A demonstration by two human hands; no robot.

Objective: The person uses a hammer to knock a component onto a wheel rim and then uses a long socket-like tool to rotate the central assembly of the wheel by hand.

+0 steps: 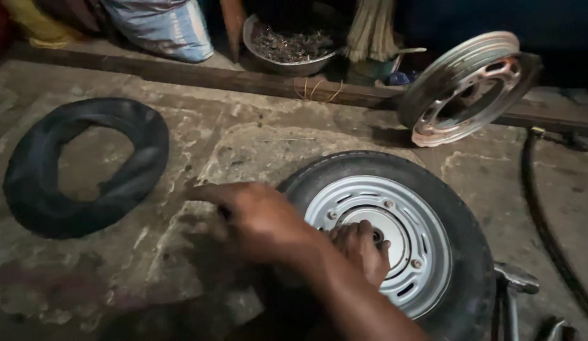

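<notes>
Both hands rest on our tyred wheel (pixel 433 208): left hand (pixel 259 218) curled at its left edge, right hand (pixel 360 249) gripping the hub.

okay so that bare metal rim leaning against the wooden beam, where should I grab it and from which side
Probably the upper edge of the bare metal rim, taken from above and the near, open side. It stands tilted against the wooden beam, so its raised lip is free, while its lower edge rests on the concrete floor. The cutouts in its disc could also give finger holds.
</notes>
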